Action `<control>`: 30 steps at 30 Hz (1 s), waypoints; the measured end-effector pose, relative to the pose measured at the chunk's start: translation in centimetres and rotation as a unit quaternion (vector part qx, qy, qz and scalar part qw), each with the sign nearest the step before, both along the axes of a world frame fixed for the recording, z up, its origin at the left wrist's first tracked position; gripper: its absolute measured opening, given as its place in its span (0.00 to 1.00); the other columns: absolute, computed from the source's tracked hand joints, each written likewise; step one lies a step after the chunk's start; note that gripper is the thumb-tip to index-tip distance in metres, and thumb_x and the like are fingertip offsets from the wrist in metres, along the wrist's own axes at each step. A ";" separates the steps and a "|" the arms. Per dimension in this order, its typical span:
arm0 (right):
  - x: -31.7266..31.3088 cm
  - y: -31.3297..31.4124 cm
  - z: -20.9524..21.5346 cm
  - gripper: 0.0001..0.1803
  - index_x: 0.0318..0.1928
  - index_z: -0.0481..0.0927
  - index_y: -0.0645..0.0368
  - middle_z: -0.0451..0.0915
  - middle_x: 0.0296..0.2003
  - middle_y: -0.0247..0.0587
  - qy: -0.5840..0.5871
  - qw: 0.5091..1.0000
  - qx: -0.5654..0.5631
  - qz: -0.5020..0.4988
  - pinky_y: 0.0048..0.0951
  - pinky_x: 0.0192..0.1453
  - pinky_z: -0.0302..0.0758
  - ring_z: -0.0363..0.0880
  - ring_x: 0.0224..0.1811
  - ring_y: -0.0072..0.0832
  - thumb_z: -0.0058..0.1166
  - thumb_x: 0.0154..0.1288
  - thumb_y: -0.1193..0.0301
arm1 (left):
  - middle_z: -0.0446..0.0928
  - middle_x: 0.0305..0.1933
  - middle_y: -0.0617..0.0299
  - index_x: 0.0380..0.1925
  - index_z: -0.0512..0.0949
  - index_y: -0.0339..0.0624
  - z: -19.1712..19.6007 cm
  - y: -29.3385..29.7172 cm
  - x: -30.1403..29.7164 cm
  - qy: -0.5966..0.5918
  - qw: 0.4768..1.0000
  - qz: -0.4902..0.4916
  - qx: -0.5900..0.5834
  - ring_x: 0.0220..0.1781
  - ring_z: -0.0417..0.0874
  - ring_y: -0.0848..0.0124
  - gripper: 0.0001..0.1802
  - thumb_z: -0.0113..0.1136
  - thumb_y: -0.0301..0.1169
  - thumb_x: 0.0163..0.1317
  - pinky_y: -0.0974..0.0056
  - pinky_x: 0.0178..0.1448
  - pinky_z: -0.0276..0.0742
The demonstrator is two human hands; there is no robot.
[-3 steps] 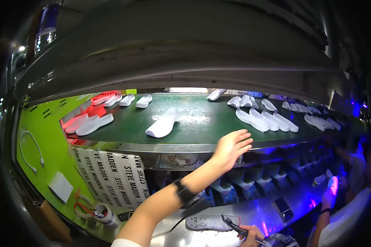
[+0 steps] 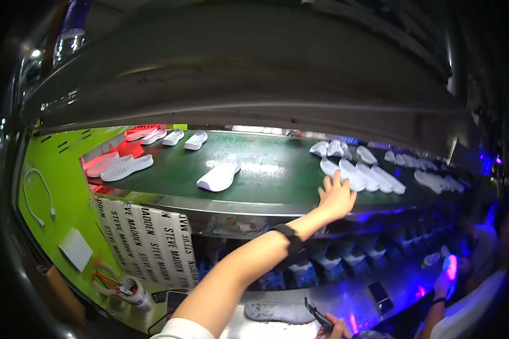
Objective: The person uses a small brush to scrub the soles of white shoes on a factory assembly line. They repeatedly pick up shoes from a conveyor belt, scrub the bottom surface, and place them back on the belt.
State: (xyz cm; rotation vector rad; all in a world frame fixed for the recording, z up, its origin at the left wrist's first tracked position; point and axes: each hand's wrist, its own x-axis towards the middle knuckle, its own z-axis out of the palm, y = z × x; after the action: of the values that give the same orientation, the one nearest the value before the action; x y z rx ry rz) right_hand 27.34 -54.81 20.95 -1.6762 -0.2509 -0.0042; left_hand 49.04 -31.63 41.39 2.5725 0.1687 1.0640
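My left hand (image 2: 336, 196) reaches out over the near edge of the green conveyor belt (image 2: 277, 169), fingers spread, with the fingertips at a row of white shoe soles (image 2: 353, 172). A black wristband (image 2: 289, 238) sits on that arm. It grips nothing. A single white sole (image 2: 220, 175) lies mid-belt to the left of the hand. Low in view, my right hand (image 2: 335, 327) holds a thin dark tool (image 2: 318, 315) beside a grey sole (image 2: 280, 311) lying on the metal bench.
More white soles (image 2: 435, 179) run along the belt to the right, and others (image 2: 124, 166) lie at its left end near a red glow. A large grey hood (image 2: 254, 73) overhangs the belt. Another person's arm (image 2: 464, 305) is at lower right under purple light. A green panel (image 2: 56, 186) stands at left.
My left hand has moved to the right and a little farther over the belt, closer to the row of white soles. The right hand stays low with its tool.
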 end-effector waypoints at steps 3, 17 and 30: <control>1.0 0.7 -1.9 0.20 0.54 0.76 0.62 0.78 0.46 0.40 -0.065 0.997 0.032 -0.011 0.28 0.50 0.72 0.76 0.45 0.30 0.39 0.75 0.61 | 0.52 0.72 0.41 0.57 0.70 0.33 -3.7 4.5 7.6 -0.086 0.963 0.028 0.255 0.73 0.56 0.56 0.29 0.48 0.46 0.65 0.37 0.64 0.61; -0.7 2.9 0.8 0.15 0.52 0.78 0.67 0.80 0.44 0.39 0.056 0.985 0.112 0.116 0.25 0.50 0.73 0.76 0.45 0.24 0.56 0.66 0.74 | 0.82 0.37 0.40 0.33 0.80 0.31 2.1 15.0 1.3 0.031 0.970 -0.005 -0.240 0.34 0.86 0.52 0.10 0.59 0.27 0.54 0.55 0.37 0.83; -3.3 6.6 3.1 0.11 0.43 0.82 0.66 0.84 0.37 0.44 -0.075 0.868 0.042 0.489 0.24 0.43 0.76 0.82 0.38 0.28 0.59 0.60 0.77 | 0.67 0.66 0.43 0.69 0.58 0.37 -23.8 4.3 -36.8 -0.095 0.373 -0.339 -0.858 0.67 0.70 0.52 0.32 0.40 0.45 0.70 0.47 0.67 0.70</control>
State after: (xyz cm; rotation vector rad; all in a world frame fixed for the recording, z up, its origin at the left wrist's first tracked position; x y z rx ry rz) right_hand 24.02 -48.18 24.07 -1.3023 -1.1801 0.6076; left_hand 12.22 -27.29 17.59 0.3484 0.0399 0.2337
